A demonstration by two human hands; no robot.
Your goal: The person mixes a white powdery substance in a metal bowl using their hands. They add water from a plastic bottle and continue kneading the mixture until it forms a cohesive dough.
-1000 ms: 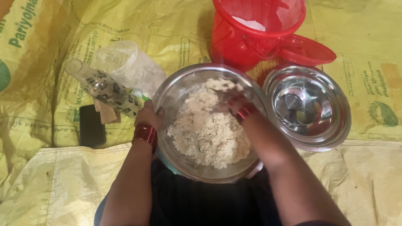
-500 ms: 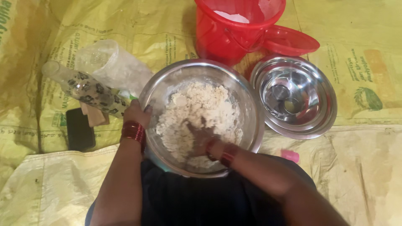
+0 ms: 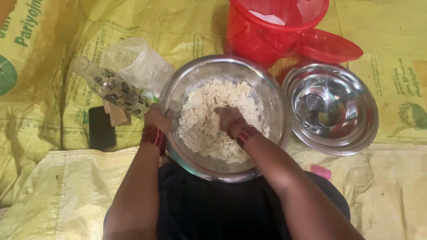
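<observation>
Yellow woven sacks (image 3: pixel 66 186) cover the floor. Steel bowl (image 3: pixel 222 118) of crumbly flour dough (image 3: pixel 209 122) sits at centre. Right hand (image 3: pixel 229 118) is in the dough, fingers buried, spread unclear. Left hand (image 3: pixel 156 118) grips the bowl's left rim, fingers curled. Red bucket (image 3: pixel 267 26), empty steel bowl (image 3: pixel 331 106) and patterned bottle (image 3: pixel 109 86) lie near.

Yellow woven sacking (image 3: pixel 66 186) – steel bowls (image 3: pixel 271 95) (image 3: pixel 364 111), red bucket (image 3: pixel 262 40), bottle (image 3: pixel 109 86), phone (image 3: pixel 101 128).

**Metal, plastic and woven sacking**

The mixing bowl (image 3: pixel 267 95) is polished, reflective metal, holding dry, crumbly, matt dough (image 3: pixel 204 129). The second bowl (image 3: pixel 331 109) shines alike. The bucket (image 3: pixel 271 31) is glossy red plastic; the floor sheet (image 3: pixel 66 186) is coarse woven yellow sacking.
</observation>
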